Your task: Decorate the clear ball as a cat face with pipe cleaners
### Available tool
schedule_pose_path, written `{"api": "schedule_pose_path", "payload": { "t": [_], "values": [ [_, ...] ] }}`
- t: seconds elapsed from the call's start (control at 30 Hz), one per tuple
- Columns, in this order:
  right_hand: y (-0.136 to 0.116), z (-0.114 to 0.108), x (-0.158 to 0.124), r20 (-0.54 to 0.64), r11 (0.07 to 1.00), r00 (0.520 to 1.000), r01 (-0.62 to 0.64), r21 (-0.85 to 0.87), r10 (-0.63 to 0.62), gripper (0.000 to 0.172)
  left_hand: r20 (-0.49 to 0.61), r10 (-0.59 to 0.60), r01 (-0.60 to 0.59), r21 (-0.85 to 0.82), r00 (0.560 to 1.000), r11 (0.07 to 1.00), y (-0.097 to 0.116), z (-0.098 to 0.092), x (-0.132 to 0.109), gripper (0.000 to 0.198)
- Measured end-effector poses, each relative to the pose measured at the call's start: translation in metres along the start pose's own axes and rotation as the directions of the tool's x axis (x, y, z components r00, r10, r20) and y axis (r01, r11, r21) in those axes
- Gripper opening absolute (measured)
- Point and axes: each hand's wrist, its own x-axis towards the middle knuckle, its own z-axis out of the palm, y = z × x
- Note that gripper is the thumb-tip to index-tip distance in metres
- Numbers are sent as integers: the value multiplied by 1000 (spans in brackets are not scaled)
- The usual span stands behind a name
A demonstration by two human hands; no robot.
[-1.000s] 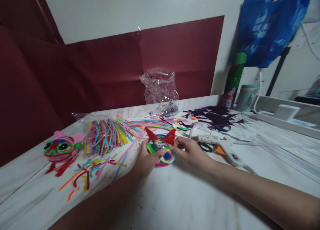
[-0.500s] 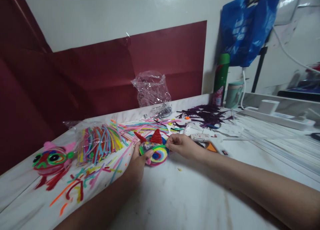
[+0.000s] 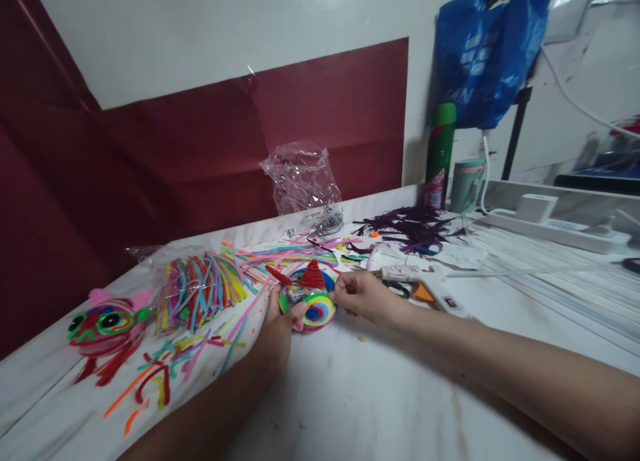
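My left hand [image 3: 276, 331] is closed round the left side of a colourful pipe-cleaner animal head [image 3: 320, 312], its thumb pressed on the front. The head has red pointed ears [image 3: 312, 274], a ringed eye in blue, white and yellow, and a blue rim behind. Some silvery, shiny surface shows between the ears. At the head's right edge, the fingers of my right hand [image 3: 364, 294] are pinched together by a green pipe cleaner [image 3: 326, 293] that runs over the eye; the fingertips partly hide its end.
A similar figure [image 3: 107, 324] with pink ears stands at the left. Bundled pipe cleaners [image 3: 200, 287] and cut scraps [image 3: 165, 374] lie beside it. Behind are a clear plastic bag [image 3: 303, 177] and purple strips [image 3: 413, 227]. A power strip [image 3: 560, 231] and glue sticks lie right.
My right fingers stay at the head's right edge and have shifted slightly. Less of the green strip stands out above the eye. The camera view has moved a little.
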Motion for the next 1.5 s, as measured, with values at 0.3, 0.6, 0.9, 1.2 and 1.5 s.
{"api": "schedule_pose_path", "payload": {
  "t": [0.3,0.6,0.9,1.2,1.5],
  "values": [
    [-2,1,-3,4,999,1000,29,-23,-29,21,81,-32,31,14,996,999,7,1,-3,80],
    [5,2,-2,7,996,999,41,-75,-41,18,223,3,-13,42,975,999,-1,-6,6,77],
    [4,6,-5,5,985,995,94,-143,-95,19,141,-48,29,131,989,991,-4,-8,9,81],
    [10,3,-1,1,996,998,58,-67,-58,22,317,-36,10,83,948,996,1,-16,15,70],
    [6,2,-1,7,991,998,65,-114,-65,21,197,-31,7,119,980,993,-5,-7,11,75]
  ]
}}
